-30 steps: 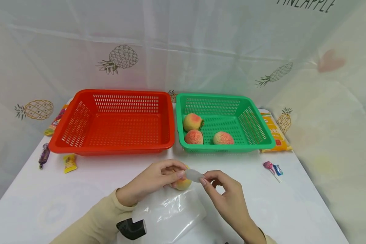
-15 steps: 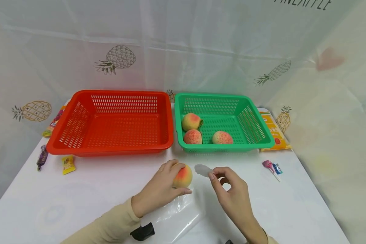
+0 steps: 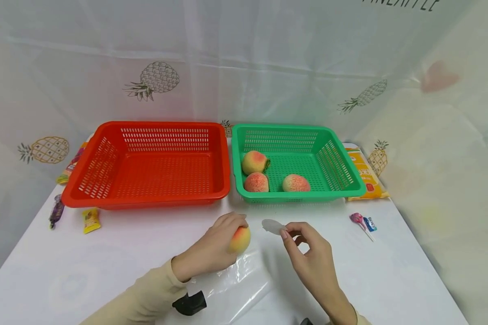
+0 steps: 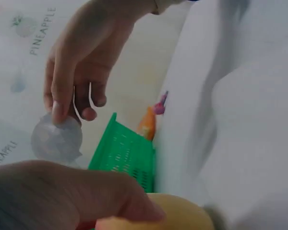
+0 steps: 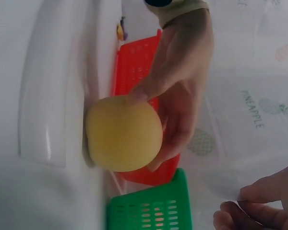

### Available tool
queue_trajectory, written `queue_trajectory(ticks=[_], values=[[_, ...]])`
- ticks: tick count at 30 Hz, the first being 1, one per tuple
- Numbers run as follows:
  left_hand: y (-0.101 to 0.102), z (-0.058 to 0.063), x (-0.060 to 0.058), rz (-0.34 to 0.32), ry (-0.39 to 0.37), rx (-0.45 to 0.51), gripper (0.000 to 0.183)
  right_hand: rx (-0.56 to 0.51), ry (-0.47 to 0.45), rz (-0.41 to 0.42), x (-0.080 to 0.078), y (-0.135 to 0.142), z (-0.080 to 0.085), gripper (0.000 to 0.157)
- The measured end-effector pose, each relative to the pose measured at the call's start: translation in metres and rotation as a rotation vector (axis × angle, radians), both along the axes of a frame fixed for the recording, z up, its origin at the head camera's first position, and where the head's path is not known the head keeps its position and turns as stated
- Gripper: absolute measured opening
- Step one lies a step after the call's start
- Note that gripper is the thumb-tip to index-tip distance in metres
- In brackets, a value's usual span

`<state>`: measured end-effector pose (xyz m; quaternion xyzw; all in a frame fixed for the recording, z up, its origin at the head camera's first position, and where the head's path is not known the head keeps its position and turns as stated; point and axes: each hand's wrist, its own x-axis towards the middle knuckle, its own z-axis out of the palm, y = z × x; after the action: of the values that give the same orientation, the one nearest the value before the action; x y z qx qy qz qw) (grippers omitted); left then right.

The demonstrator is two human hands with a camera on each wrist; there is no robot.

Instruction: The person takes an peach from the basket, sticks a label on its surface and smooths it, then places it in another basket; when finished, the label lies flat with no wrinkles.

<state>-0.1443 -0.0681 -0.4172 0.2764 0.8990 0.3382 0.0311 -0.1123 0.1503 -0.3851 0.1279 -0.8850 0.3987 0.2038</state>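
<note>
A yellow peach with a red blush (image 3: pixel 241 240) is at the table's middle, in front of the baskets. My left hand (image 3: pixel 211 246) grips it, thumb on the near side and fingers over the top. The right wrist view shows the peach's plain yellow side (image 5: pixel 125 134) low against the table. To its right, my right hand (image 3: pixel 311 253) pinches a thin translucent grey disc (image 3: pixel 273 226) by its edge, raised off the table. A small pointed tab shows on the disc (image 4: pixel 55 141) in the left wrist view. Beneath the hands lies a clear plastic bag (image 3: pixel 244 284).
Behind stand a red basket (image 3: pixel 166 198) and a green basket (image 3: pixel 301 197) holding peaches (image 3: pixel 296 183) and a yellow-red fruit with a leafy end (image 3: pixel 254 162). Wrapped candies (image 3: pixel 91 220) lie left, a lollipop (image 3: pixel 357 219) right. An orange packet (image 3: pixel 368 176) lies beside the green basket.
My left hand has let go of the disc and turned over to grip the peach, shifting it slightly left. The right hand has drawn the disc a little to the right.
</note>
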Motion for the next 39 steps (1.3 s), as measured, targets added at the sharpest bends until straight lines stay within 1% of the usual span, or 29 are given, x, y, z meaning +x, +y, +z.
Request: queue_trajectory(ticks=[2, 4, 6, 8, 9, 11, 13, 15, 17, 19, 20, 22, 25, 30, 35, 39], values=[[-0.001, -0.003, 0.002, 0.013, -0.040, 0.004, 0.058, 0.000, 0.018, 0.011, -0.001, 0.001, -0.004, 0.011], [-0.001, -0.009, 0.003, 0.027, -0.063, 0.023, 0.061, -0.001, 0.046, 0.034, -0.002, 0.001, -0.006, 0.013], [0.000, -0.017, 0.000, 0.041, -0.061, 0.053, 0.062, 0.007, 0.078, 0.059, -0.002, 0.000, -0.006, 0.016], [-0.002, -0.021, -0.005, 0.033, -0.071, 0.097, 0.061, 0.012, 0.116, 0.082, -0.002, -0.001, -0.005, 0.020], [-0.004, -0.022, -0.008, 0.021, -0.092, 0.132, 0.060, 0.011, 0.132, 0.089, -0.001, -0.002, -0.004, 0.022], [-0.009, -0.019, -0.013, -0.001, -0.175, 0.196, 0.059, 0.015, 0.175, 0.091, -0.001, -0.003, -0.001, 0.027], [-0.015, -0.013, -0.017, -0.056, -0.298, 0.299, 0.058, 0.008, 0.241, 0.093, -0.001, -0.005, 0.002, 0.031], [-0.020, -0.005, -0.019, -0.135, -0.405, 0.407, 0.058, 0.003, 0.314, 0.096, -0.002, -0.007, 0.007, 0.034], [-0.024, 0.002, -0.021, -0.231, -0.468, 0.502, 0.057, -0.007, 0.391, 0.115, -0.003, -0.011, 0.012, 0.034], [-0.025, 0.007, -0.021, -0.318, -0.488, 0.575, 0.057, -0.012, 0.465, 0.145, -0.004, -0.016, 0.018, 0.031], [-0.025, 0.008, -0.021, -0.346, -0.478, 0.595, 0.057, -0.006, 0.498, 0.159, -0.004, -0.019, 0.021, 0.029], [-0.025, 0.011, -0.020, -0.370, -0.450, 0.616, 0.061, 0.015, 0.548, 0.184, -0.004, -0.025, 0.025, 0.024], [-0.025, 0.015, -0.017, -0.361, -0.388, 0.628, 0.066, 0.072, 0.590, 0.188, -0.003, -0.031, 0.030, 0.022], [-0.025, 0.019, -0.014, -0.331, -0.307, 0.615, 0.072, 0.159, 0.585, 0.179, -0.001, -0.034, 0.031, 0.024], [-0.024, 0.024, -0.013, -0.314, -0.236, 0.540, 0.074, 0.217, 0.539, 0.222, 0.002, -0.035, 0.029, 0.026], [-0.023, 0.025, -0.013, -0.319, -0.186, 0.520, 0.069, 0.262, 0.487, 0.253, 0.005, -0.036, 0.029, 0.027]])
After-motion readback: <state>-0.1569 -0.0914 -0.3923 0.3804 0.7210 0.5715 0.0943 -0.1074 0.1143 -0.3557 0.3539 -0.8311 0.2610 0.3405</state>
